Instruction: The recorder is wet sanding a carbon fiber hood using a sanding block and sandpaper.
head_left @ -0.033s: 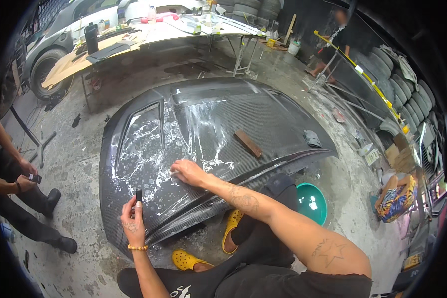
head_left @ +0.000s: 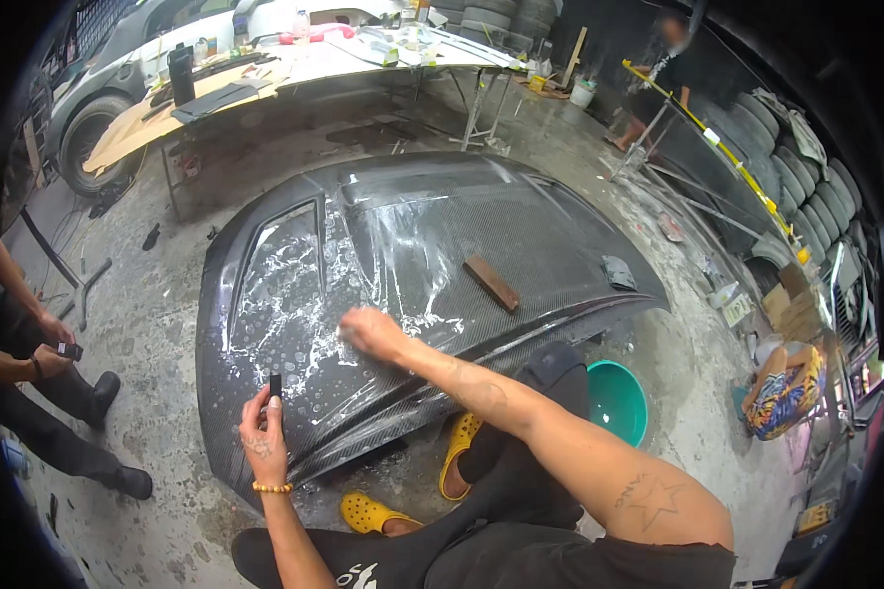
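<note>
A dark carbon-fibre car hood (head_left: 442, 236) lies in front of me, wet and streaked with whitish suds and droplets on its left half. My left hand (head_left: 262, 432) is closed round a small black block (head_left: 275, 386), held upright at the hood's near left edge. Over the wet middle of the hood is my right hand (head_left: 368, 332), its fingers curled down and smeared by motion. Whether it holds anything is hidden. A brown rectangular block (head_left: 491, 285) rests on the hood to the right, and a grey folded cloth or pad (head_left: 618, 273) lies near the right corner.
A green basin (head_left: 619, 402) with water stands on the floor by my right leg. Another person (head_left: 54, 363) stands at left, a small black object in hand. Behind the hood is a cluttered worktable (head_left: 295, 74). Stacked tyres (head_left: 805, 196) and a metal frame (head_left: 697, 206) line the right.
My right hand has shifted slightly and its fingers look more curled and blurred. My left hand and the black block have stayed in place.
</note>
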Available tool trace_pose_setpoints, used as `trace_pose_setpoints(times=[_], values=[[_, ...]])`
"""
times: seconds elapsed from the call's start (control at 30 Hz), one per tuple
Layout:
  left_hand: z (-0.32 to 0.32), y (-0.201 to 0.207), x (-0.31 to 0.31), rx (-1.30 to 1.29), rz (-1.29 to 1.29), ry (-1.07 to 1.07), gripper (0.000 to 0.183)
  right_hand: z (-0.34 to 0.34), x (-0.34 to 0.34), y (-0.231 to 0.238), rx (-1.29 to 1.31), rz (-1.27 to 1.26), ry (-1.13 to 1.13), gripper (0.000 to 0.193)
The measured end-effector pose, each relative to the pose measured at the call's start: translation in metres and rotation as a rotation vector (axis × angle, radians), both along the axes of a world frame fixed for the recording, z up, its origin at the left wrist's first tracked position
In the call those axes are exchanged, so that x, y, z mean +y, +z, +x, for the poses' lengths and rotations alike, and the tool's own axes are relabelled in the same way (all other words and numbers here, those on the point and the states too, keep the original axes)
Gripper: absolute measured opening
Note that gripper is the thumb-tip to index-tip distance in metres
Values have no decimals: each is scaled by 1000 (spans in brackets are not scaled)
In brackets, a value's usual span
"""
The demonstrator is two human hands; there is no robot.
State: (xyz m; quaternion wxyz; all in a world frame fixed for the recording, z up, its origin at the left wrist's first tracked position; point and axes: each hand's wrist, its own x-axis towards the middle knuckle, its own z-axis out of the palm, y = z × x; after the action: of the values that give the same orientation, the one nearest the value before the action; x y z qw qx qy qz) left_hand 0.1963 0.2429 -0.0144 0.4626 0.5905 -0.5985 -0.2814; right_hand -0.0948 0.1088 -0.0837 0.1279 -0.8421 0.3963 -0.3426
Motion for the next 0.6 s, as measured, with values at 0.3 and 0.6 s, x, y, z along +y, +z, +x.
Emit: trace_pose_setpoints(times=[0.3, 0.6], values=[[1, -14, -6, -9, 36, -3, 29, -12, -9, 6, 175, 139, -107, 24], [-63, -30, -28, -391, -77, -147, 50, -191, -4, 85, 449, 529, 12, 33]])
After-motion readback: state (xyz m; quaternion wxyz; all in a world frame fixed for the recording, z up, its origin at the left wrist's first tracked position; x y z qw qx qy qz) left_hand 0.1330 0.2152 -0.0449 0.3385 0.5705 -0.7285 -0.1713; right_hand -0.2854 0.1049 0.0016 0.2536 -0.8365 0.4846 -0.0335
